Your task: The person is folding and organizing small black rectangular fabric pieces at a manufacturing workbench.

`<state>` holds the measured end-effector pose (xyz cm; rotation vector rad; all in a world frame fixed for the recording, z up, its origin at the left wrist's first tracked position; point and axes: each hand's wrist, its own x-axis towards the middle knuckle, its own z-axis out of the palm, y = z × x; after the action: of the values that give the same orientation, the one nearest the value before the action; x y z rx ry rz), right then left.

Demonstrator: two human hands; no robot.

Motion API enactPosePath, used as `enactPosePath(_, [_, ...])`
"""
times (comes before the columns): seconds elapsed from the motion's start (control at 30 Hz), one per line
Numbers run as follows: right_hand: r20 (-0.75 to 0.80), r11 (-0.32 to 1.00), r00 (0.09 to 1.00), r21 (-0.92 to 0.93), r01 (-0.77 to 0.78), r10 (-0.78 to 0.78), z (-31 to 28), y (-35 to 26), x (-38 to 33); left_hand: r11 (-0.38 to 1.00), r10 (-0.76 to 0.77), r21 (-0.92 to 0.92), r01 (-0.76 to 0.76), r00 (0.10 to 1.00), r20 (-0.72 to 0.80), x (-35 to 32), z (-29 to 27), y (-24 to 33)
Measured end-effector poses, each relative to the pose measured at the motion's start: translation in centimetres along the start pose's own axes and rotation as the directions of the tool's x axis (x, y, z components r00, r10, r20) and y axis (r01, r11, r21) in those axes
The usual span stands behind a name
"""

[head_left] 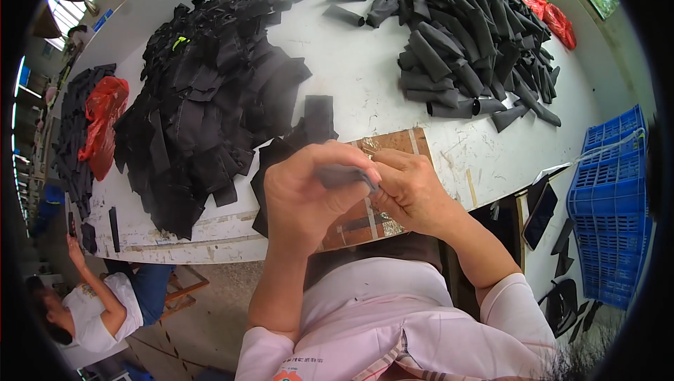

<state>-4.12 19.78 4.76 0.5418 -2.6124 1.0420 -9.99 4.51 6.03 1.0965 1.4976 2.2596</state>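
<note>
Over the front edge of the table, my left hand (298,188) curls around a dark grey fabric piece (342,176), its thumb and fingers closed on the cloth. My right hand (411,190) pinches the right end of that same piece, and the fingertips of both hands nearly meet there. Beneath them lies a brown board (414,143) with tape strips across it. Just beyond the left hand, a few more dark fabric pieces (319,115) lie on the table.
A big heap of flat black fabric pieces (203,107) covers the table's left. Rolled grey fabric tubes (449,44) pile up at the far right. Red plastic bags (105,117) lie at the left. A blue crate (609,205) stands right; another person (105,304) sits at lower left.
</note>
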Motion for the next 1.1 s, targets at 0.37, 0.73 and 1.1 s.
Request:
enactPosePath(0.37, [0.006, 0.980, 0.998, 0.185, -0.069, 0.069, 1.9, 1.7, -0.8, 0.943, -0.015, 0.316, 0.105, 0.961, -0.276, -1.0, 2.9, 0.7])
enactPosePath(0.73, [-0.012, 0.985, 0.999, 0.163, 0.052, -0.051, 1.2, 1.0, 0.2, 0.975, -0.042, -0.212, -0.061, 0.893, -0.449, -2.5, 1.7, 0.3])
enactPosePath(1.1, [-0.050, 0.988, 0.999, 0.152, 0.029, -0.021, 1.3, 1.0, -0.3, 0.999, -0.011, 0.030, 0.027, 0.900, -0.436, -1.6, 0.6, -1.2])
